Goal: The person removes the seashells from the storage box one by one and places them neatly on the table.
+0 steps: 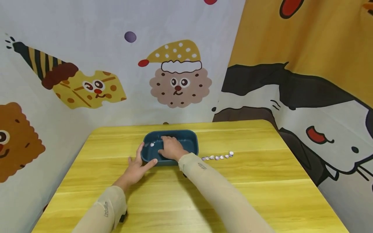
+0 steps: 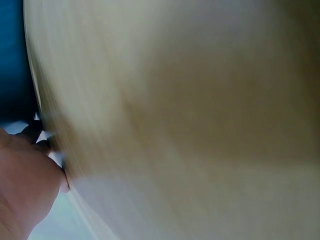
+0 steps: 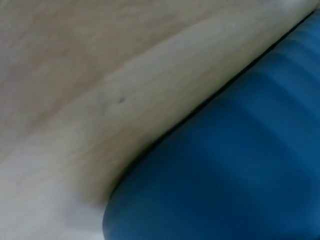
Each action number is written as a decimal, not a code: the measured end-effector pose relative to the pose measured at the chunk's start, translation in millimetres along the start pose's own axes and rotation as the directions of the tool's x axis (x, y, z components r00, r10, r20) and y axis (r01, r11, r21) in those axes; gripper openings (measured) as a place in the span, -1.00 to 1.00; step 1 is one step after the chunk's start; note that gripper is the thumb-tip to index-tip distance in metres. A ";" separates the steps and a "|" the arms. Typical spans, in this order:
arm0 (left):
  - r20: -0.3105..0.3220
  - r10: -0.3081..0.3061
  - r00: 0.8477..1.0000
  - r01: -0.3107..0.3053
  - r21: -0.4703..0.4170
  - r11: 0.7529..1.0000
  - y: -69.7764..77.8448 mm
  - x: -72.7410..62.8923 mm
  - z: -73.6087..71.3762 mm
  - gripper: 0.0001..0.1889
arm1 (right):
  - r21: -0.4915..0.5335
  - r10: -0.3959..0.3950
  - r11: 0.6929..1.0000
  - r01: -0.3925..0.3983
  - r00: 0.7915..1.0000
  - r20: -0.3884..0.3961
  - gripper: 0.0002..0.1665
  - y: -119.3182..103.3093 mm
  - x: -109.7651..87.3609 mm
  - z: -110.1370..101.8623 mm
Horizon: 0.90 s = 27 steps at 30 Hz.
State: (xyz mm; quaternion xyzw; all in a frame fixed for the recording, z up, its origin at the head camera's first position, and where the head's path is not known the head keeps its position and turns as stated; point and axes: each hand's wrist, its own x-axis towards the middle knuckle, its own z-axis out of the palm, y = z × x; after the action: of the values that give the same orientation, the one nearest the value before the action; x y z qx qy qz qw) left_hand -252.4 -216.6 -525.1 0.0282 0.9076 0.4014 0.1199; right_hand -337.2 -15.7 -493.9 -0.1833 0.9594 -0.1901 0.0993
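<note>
A dark blue rectangular basin [image 1: 190,137] stands toward the far side of the table. My left hand [image 1: 136,169] holds its near left corner, fingers along the outer left wall and thumb at the front rim. Inside the basin is my right hand [image 1: 172,148], reaching down over the front side with thumb and fingers spread apart; what lies under its palm is hidden. One small whitish piece [image 1: 152,144] lies on the basin floor, left of that hand. The left wrist view catches part of the left hand [image 2: 30,182] beside the blue wall [image 2: 12,60].
Right of the basin, several small white and purple shell-like pieces [image 1: 217,158] lie in a row on the yellow wood-grain table [image 1: 247,181]. A cartoon-printed cloth [image 1: 116,19] hangs behind the table. The right wrist view shows the basin's outer wall [image 3: 225,175].
</note>
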 end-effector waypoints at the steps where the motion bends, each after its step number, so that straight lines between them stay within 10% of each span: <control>1: 0.001 0.004 1.000 -0.004 -0.001 1.000 -0.3 -0.5 -0.2 0.15 | -0.020 -0.011 1.000 0.011 1.000 0.004 -0.14 -1.2 0.3 0.9; 14: 0.024 0.060 0.998 -0.060 0.010 0.998 3.6 1.8 14.0 0.10 | -0.304 -0.141 0.935 0.181 0.979 0.151 -0.45 -18.6 13.4 9.5; 27: -0.010 0.046 0.999 -0.046 0.023 0.999 0.6 -4.7 1.3 0.10 | -0.155 -0.260 0.953 0.261 0.965 0.026 -0.59 -17.9 14.6 8.2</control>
State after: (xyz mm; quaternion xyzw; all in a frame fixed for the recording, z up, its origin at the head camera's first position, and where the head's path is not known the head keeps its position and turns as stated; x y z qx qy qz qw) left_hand -247.5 -215.9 -524.6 0.0483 0.9118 0.3939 0.1054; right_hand -342.7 -39.4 -495.9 -0.3158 0.9386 -0.1250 0.0612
